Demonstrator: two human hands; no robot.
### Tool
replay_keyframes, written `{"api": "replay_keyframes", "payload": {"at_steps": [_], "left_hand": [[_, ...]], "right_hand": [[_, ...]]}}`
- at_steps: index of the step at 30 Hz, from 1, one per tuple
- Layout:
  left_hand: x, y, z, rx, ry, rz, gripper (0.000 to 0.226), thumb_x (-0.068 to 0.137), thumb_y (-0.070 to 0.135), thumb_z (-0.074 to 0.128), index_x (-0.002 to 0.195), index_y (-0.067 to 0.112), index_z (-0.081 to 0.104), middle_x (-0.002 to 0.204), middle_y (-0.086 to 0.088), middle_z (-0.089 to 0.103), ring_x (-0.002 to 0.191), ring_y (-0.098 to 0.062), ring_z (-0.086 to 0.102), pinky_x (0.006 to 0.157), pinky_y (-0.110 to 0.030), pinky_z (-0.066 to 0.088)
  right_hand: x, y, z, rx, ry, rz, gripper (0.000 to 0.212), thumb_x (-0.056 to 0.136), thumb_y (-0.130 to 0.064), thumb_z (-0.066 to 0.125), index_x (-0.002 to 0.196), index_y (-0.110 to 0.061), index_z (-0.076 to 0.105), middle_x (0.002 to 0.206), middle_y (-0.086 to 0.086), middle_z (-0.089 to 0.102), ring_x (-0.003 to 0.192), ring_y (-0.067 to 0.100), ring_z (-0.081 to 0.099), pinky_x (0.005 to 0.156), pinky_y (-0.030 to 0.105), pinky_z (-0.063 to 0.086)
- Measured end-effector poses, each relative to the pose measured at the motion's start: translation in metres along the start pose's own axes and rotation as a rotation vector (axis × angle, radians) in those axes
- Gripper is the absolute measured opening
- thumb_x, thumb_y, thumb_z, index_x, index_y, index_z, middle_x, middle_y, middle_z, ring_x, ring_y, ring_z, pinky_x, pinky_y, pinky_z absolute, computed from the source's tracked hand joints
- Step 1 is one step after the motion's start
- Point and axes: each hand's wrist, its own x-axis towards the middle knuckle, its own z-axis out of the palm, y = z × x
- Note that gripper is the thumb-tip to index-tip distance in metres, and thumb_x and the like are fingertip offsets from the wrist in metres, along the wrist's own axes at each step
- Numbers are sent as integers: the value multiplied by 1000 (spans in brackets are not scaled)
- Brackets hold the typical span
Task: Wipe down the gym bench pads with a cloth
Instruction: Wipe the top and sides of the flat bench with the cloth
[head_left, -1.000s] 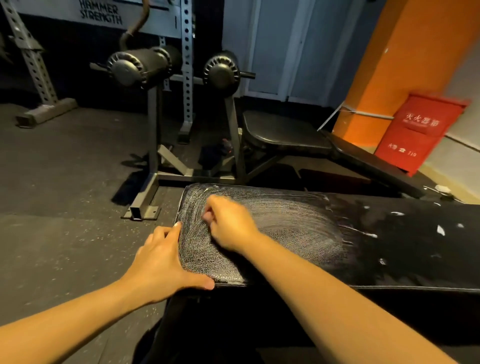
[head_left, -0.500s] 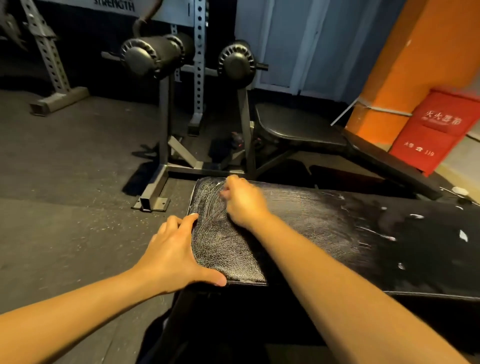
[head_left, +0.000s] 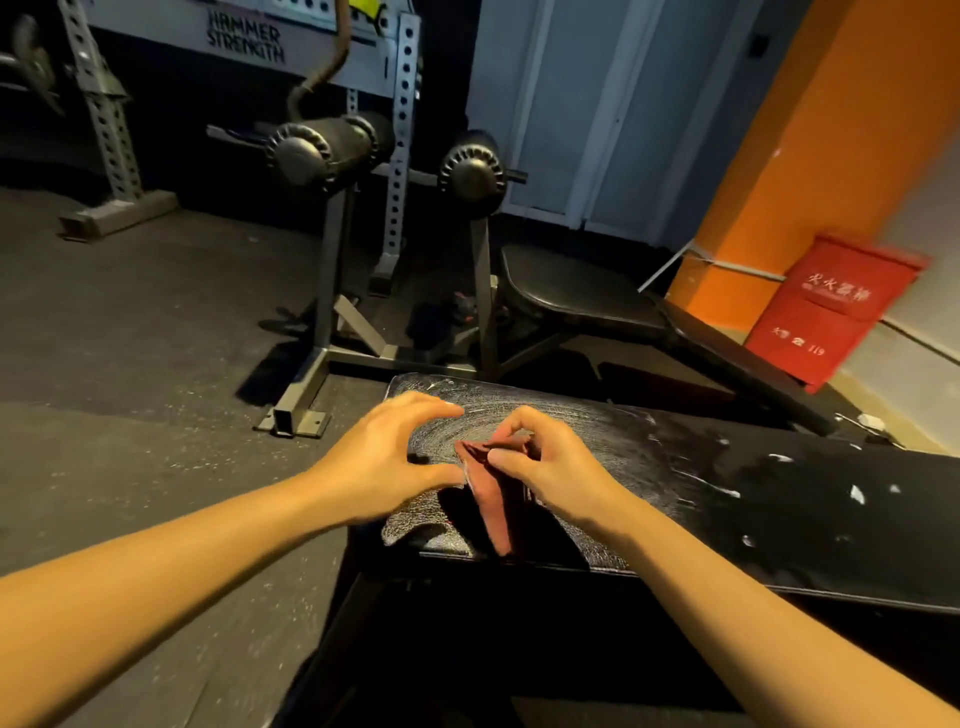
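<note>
A black bench pad (head_left: 675, 467) runs from the middle of the view to the right edge, its left end streaked with whitish swirl marks and its right part flecked with white spots. A dark red cloth (head_left: 496, 499) hangs down over the pad's near left end. My right hand (head_left: 550, 462) pinches the cloth's top between thumb and fingers. My left hand (head_left: 395, 457) hovers just left of the cloth, fingers and thumb spread in a C shape, its thumb tip close to the cloth's edge.
A second black bench (head_left: 582, 291) stands behind the pad, with a grey steel rack carrying padded rollers (head_left: 322, 150) to its left. A red fire box (head_left: 826, 312) leans by the orange pillar at the right. Dark rubber floor (head_left: 130, 364) spreads to the left.
My left hand left the pad's corner and rose toward the cloth. My right hand stopped rubbing the far left corner and lifted the cloth, which now hangs in view.
</note>
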Motion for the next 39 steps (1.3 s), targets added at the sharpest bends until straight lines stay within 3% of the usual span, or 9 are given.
{"api": "replay_keyframes", "payload": {"at_steps": [2, 5, 10, 14, 21, 25, 29, 34, 39], "left_hand": [[4, 9, -1, -83, -2, 38, 42, 82, 43, 81, 121, 38, 67, 131, 22, 58, 124, 8, 49, 106, -16, 34], [7, 11, 0, -142, -11, 18, 19, 83, 37, 81, 99, 39, 70, 116, 21, 66, 114, 6, 58, 107, -29, 44], [4, 11, -3, -222, -185, 32, 33, 84, 30, 83, 112, 36, 66, 110, 17, 70, 109, 3, 63, 103, -26, 47], [5, 12, 4, -272, -80, 3, 23, 86, 24, 81, 105, 31, 70, 93, 2, 73, 91, -7, 69, 97, -35, 54], [15, 15, -2, -227, -82, 31, 13, 90, 39, 75, 93, 27, 72, 123, 20, 60, 119, 7, 52, 97, -11, 32], [20, 20, -3, -290, -17, -87, 29, 90, 44, 72, 79, 17, 69, 82, -1, 72, 74, -3, 64, 76, -23, 47], [21, -4, -3, 13, -1, -294, 24, 88, 47, 74, 90, 26, 62, 73, 4, 68, 73, -13, 64, 77, -37, 53], [9, -29, -12, 175, 50, -304, 11, 88, 29, 71, 90, 30, 60, 84, 12, 66, 85, -13, 63, 85, -38, 54], [-2, -41, -13, 138, 49, -360, 6, 86, 23, 70, 88, 27, 66, 85, 11, 67, 86, -14, 64, 75, -32, 50]], "right_hand": [[-4, -9, 3, 57, 23, -32, 5, 96, -13, 67, 94, -18, 66, 85, 1, 71, 75, 6, 62, 71, 25, 47], [-8, -18, 7, 69, 71, -57, 5, 95, -14, 67, 92, -15, 72, 86, 8, 73, 75, 11, 64, 72, 27, 48], [-8, -16, 0, 60, 172, -60, 12, 91, -13, 72, 95, -21, 80, 93, -6, 77, 91, 6, 70, 85, 24, 53], [-3, -17, -10, 66, 245, -89, 13, 92, -12, 71, 87, -21, 79, 83, -6, 77, 83, 6, 71, 77, 21, 50], [3, -27, -26, 183, 200, -91, 10, 94, -11, 67, 90, -12, 76, 85, 6, 74, 78, 7, 66, 71, 17, 50], [11, -18, -30, 63, 245, -14, 5, 93, -14, 69, 89, -14, 74, 82, 1, 71, 76, 9, 64, 74, 29, 50], [0, 3, -1, -465, 342, 45, 28, 97, -31, 62, 122, -19, 59, 115, -1, 56, 103, 19, 60, 86, 34, 46], [-12, 10, 67, -688, 47, 91, 81, 85, -80, 25, 152, -35, 31, 157, 13, 35, 147, 33, 29, 118, 51, 29], [-12, -2, 115, -759, 6, -105, 61, 100, -65, 30, 153, -33, 33, 166, 15, 22, 155, 35, 9, 124, 51, 9]]}}
